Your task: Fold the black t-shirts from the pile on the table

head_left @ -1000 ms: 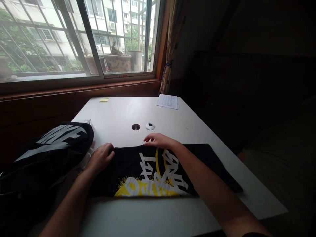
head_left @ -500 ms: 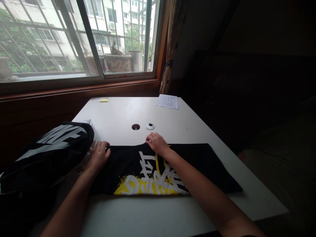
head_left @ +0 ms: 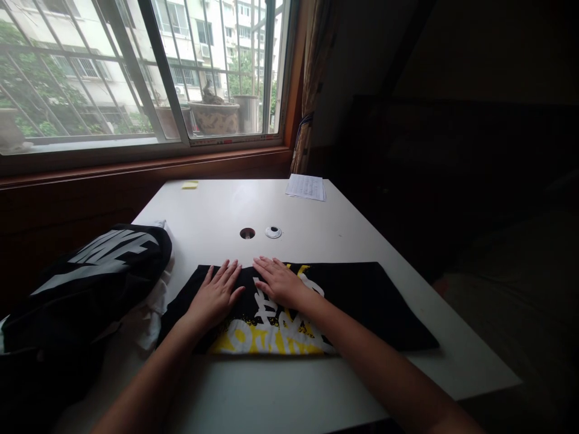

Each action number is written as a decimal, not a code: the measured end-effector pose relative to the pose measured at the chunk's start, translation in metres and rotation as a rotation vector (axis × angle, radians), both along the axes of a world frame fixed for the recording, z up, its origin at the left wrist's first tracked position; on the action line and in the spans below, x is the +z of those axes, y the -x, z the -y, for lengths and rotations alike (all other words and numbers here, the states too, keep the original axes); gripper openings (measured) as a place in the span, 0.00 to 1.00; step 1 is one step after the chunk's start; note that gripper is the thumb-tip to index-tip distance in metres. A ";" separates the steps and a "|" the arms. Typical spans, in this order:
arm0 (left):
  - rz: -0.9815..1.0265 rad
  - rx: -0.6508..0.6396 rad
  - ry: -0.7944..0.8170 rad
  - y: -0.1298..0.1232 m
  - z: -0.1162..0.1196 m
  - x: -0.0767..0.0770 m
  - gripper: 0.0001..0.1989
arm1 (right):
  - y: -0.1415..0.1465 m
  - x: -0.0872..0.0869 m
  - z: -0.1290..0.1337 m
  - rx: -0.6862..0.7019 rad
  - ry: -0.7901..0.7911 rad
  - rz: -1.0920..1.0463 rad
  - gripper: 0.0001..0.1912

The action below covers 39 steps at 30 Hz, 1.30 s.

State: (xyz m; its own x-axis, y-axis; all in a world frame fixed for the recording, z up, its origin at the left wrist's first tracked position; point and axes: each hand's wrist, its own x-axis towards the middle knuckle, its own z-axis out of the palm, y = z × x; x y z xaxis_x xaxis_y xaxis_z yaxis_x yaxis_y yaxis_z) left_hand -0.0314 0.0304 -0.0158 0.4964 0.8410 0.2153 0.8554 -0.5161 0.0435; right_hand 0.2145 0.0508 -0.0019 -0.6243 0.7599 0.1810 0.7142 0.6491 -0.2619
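Note:
A black garment (head_left: 362, 307), folded into a wide flat strip, lies across the white table; its kind cannot be told for sure. White lettering and yellow patches are printed on its middle. My left hand (head_left: 216, 295) rests flat on the cloth left of the print, fingers spread towards the far edge. Close beside it, my right hand (head_left: 279, 282) lies flat near that same edge, over the top of the lettering. Both hands are open and grip nothing. My right forearm hides part of the print.
At the left sits a heap of black clothing (head_left: 113, 253) with large grey letters, whitish cloth beneath. The white table (head_left: 203, 211) has a cable hole (head_left: 247, 233) and its round cover (head_left: 273, 232). Papers (head_left: 306, 187) and a yellow notepad (head_left: 190, 185) lie near the far edge, below a barred window.
My left hand has moved right from the garment's far left corner onto the cloth. My right hand has shifted slightly left and nearer, its bent fingers now flattened out.

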 end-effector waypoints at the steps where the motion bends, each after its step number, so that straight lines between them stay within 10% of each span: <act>1: -0.014 0.021 0.016 0.002 -0.003 -0.003 0.30 | -0.001 0.001 -0.001 -0.011 0.020 0.022 0.31; 11: -0.090 0.182 0.132 0.031 -0.025 -0.003 0.30 | -0.067 -0.007 -0.016 -0.230 0.122 0.111 0.36; 26: -0.121 0.254 0.188 0.036 -0.032 -0.005 0.32 | -0.324 -0.041 0.035 -0.806 0.086 0.120 0.38; 39: -0.108 0.293 0.192 0.038 -0.024 -0.002 0.32 | -0.364 -0.069 0.037 -0.697 -0.075 -0.182 0.34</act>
State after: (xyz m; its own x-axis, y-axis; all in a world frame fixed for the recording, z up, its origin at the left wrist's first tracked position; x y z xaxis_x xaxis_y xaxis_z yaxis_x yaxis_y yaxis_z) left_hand -0.0696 0.0548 -0.0177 0.2395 0.9709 -0.0006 0.9708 -0.2394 0.0166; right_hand 0.5781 0.0135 -0.0704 0.0455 0.9519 0.3029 0.9180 0.0797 -0.3885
